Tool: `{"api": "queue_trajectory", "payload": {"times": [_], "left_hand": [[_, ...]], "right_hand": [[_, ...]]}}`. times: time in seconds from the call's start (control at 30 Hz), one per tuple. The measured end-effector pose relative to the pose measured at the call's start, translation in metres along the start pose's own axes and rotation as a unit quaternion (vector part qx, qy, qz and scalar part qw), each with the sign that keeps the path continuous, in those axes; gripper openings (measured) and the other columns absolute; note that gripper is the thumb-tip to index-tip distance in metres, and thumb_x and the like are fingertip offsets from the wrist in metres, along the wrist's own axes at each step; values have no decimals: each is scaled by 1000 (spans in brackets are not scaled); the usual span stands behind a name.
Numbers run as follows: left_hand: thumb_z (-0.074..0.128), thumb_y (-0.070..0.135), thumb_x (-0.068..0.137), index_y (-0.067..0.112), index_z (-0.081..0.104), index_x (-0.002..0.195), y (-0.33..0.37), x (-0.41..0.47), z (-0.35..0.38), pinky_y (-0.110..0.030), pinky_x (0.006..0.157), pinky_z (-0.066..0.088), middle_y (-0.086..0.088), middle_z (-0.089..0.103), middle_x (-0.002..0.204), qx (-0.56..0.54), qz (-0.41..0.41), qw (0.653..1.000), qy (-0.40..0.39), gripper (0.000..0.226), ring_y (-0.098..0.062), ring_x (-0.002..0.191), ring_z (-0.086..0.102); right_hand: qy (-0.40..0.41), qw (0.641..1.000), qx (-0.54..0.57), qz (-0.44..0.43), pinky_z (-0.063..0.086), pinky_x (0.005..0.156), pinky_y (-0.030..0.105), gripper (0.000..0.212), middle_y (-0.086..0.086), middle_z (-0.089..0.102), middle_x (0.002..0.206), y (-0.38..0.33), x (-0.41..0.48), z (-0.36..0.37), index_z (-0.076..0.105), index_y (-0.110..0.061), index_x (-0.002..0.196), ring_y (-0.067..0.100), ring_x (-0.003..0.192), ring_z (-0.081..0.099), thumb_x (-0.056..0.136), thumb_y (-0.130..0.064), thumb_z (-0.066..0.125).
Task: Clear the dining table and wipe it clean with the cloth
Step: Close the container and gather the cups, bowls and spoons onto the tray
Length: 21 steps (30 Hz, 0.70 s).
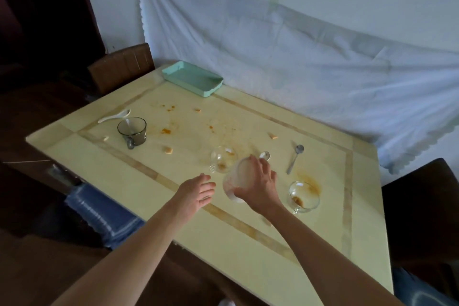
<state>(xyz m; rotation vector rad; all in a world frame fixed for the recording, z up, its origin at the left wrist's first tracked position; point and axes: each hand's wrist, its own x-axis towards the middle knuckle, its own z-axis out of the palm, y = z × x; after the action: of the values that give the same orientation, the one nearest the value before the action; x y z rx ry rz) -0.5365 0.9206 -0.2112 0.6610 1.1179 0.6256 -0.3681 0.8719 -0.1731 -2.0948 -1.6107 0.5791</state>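
Dining table (pixel 139 181), pale yellow with tan inlaid bands, fills the middle of your view and is not yet cleared or wiped; no cloth for wiping can be picked out on it. At its centre your right hand (pixel 260 189) grips a cloudy plastic bowl (pixel 236 181) by its rim, tilted on edge and lifted off or barely touching the surface; whether anything is in it cannot be told. Your left hand (pixel 198 191) hovers just at nine o'clock of the bowl, fingers spread, empty. Just beyond the bowl, at eleven o'clock, a clear glass cup (pixel 222 159) holds brown dregs. At three o'clock of your right hand a second clear glass cup (pixel 303 197) holds a brown smear and stands by a brown spill. A metal spoon (pixel 294 159) lies at one o'clock, and a second spoon's bowl (pixel 265 156) peeks out past your fingers. Far off at ten o'clock stand a smoky glass mug (pixel 132 130), seemingly empty, and a white ladle spoon (pixel 114 116). At twelve o'clock, against the wall, sits a mint green tray (pixel 192 78), empty. Orange stains and food crumbs (pixel 168 149) dot the top. Clearing appears to be under way; the likely next move is to carry the bowl to the tray, steadying it with your free hand.
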Motion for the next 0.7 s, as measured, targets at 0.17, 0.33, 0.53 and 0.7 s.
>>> {"api": "queue_trajectory", "payload": {"times": [0.17, 0.33, 0.53, 0.7], "left_hand": [[36, 28, 101, 5, 44, 136, 31, 29, -2, -41, 108, 37, -17, 51, 137, -3, 11, 1000, 6, 42, -30, 127, 47], [36, 28, 101, 2, 39, 139, 70, 67, 3, -39, 108, 36, -18, 48, 140, 7, 19, 1000, 5, 45, -30, 129, 46], [37, 31, 101, 4, 42, 136, 124, 124, 19, -38, 106, 36, -17, 48, 139, 15, 34, 999, -4, 44, -30, 129, 45], [37, 29, 101, 4, 42, 136, 146, 165, 22, -39, 106, 36, -18, 48, 139, 21, 19, 1000, 8, 44, -31, 130, 44]], "right_hand": [[12, 1000, 16, 3, 27, 105, 37, 90, 4, 24, 140, -7, 48, -1, 20, -24, 141, 31, 123, 28, 68, -36, 73], [13, 999, 43, -12, 31, 99, 37, 86, 3, 25, 139, -7, 100, -7, 23, -25, 138, 31, 116, 31, 69, -33, 73], [32, 999, 42, -2, 30, 101, 38, 90, 3, 23, 141, -6, 170, -17, 20, -24, 140, 32, 119, 30, 69, -31, 74], [21, 999, 37, 7, 32, 103, 42, 91, 4, 20, 144, 0, 226, -12, 18, -25, 140, 33, 121, 28, 69, -34, 74]]}}
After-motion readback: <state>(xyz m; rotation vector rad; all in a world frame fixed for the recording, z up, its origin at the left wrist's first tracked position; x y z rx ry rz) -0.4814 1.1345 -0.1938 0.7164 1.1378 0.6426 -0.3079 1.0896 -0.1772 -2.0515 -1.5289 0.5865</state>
